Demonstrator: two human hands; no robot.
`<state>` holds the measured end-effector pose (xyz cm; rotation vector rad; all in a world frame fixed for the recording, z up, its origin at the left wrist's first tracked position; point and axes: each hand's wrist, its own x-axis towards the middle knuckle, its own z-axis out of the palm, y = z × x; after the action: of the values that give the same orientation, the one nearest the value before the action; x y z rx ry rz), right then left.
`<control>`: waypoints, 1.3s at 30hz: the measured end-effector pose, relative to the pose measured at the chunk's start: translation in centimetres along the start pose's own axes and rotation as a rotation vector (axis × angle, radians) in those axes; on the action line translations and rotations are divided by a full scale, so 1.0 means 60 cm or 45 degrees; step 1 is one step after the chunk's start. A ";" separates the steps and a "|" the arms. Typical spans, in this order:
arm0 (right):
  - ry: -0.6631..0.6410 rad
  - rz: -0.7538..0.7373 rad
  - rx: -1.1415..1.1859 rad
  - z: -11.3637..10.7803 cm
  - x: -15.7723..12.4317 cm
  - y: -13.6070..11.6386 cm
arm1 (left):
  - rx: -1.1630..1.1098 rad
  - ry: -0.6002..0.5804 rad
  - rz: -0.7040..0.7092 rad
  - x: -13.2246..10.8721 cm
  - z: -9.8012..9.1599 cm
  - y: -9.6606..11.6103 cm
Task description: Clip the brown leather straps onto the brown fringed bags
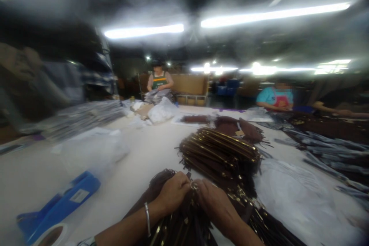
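My left hand (174,192), with a silver bangle on its wrist, is closed in a pinch just below the middle of the view. Facing it, my right hand (213,200) is closed too, its fingertips almost meeting the left ones. Between the fingertips shows a small shiny metal fitting (194,186), ring-like but blurred. Beneath both hands lies a heap of dark brown fringed pieces (157,184) with gold-coloured metal strips. Right behind stands a thick stack of brown zippered pieces (216,150) with gold zippers and fringed ends.
At left lies a blue tape dispenser (69,200) beside a tape roll (53,236). Clear plastic bags (300,200) spread at right. More brown pieces (239,128) sit behind the stack. Flat grey bundles (86,117) are piled at back left. Co-workers (160,80) stand across the table.
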<state>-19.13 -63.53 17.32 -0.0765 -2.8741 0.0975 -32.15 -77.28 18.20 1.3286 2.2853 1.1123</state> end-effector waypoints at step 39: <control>0.026 -0.499 -0.017 0.007 0.048 0.058 | -0.357 -0.386 -0.427 0.080 -0.016 -0.053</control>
<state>-21.87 -59.89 17.43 0.4771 -2.8088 0.0007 -37.27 -74.66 17.18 0.8969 1.9540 0.9939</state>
